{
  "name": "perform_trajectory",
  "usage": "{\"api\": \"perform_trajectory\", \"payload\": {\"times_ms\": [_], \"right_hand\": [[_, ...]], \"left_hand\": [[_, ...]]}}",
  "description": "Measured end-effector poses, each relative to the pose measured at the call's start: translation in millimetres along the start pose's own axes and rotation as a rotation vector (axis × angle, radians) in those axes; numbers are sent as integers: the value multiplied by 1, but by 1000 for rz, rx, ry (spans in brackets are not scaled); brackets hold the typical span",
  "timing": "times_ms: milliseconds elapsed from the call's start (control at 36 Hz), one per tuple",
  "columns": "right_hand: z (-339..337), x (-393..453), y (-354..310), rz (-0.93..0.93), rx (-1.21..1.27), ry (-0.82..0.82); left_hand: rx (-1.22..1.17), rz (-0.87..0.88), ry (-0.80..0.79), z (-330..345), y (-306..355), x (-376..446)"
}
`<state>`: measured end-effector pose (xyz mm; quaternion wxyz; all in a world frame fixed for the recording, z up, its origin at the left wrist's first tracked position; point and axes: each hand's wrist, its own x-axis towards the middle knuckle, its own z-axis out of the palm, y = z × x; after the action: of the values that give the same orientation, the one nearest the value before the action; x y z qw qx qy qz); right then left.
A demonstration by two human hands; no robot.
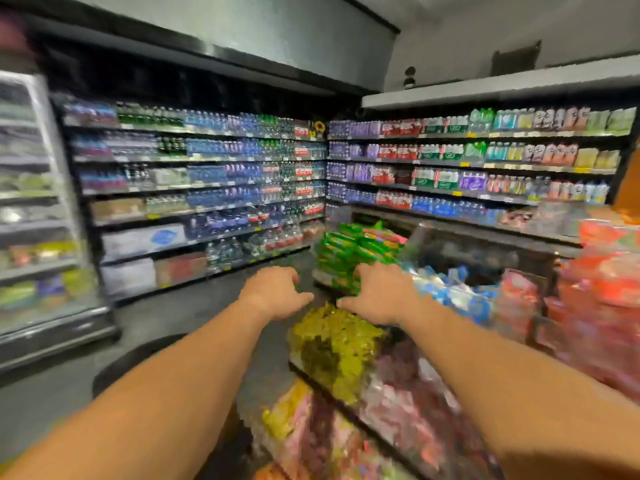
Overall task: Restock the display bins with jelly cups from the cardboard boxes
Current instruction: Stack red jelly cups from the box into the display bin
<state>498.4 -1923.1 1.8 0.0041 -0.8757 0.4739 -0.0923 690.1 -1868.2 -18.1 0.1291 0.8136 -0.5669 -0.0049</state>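
Both arms reach forward over the display bins (346, 386), which run from 5 o'clock up toward 2 o'clock in the blurred view. The left hand (273, 292) hovers over the dark floor (180, 320) just beside the bins' near edge, its fingers (294, 277) loosely curled downward and holding nothing. The right hand (377, 294) hangs just past a heap of yellow-green jelly cups (332, 344), fingers bent down, and no object shows in them either, though blur hides the fingertips.

The jelly cups lie in the bins as glossy, crinkled heaps sorted by colour: yellow-green at centre, pink and dark red packs (408, 403) toward 5 o'clock, blue-and-white ones (453, 292) at 2 o'clock, red ones (602, 285) at 3 o'clock. Green bagged packs (349, 254) stand stacked at 1 o'clock. No cardboard box can be made out for certain.

The likely trouble lies in the heaps themselves: they look slick and piled above the bin edge, so a careless sweep of either hand could send cups sliding to the floor. Colours could also get mixed between neighbouring compartments. Behind, shelves of bottled drinks (207, 174) line the walls.
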Motion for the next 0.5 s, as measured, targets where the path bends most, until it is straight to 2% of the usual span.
{"api": "perform_trajectory", "payload": {"times_ms": [194,333,500], "right_hand": [[111,3,-172,-165,118,-265],[168,3,-262,-221,191,-419],[231,34,-331,-292,193,-507]], "left_hand": [[-7,-390,-94,32,-193,-99],[18,-493,-110,52,-273,-134],[-7,-600,-148,89,-354,-135]]}}
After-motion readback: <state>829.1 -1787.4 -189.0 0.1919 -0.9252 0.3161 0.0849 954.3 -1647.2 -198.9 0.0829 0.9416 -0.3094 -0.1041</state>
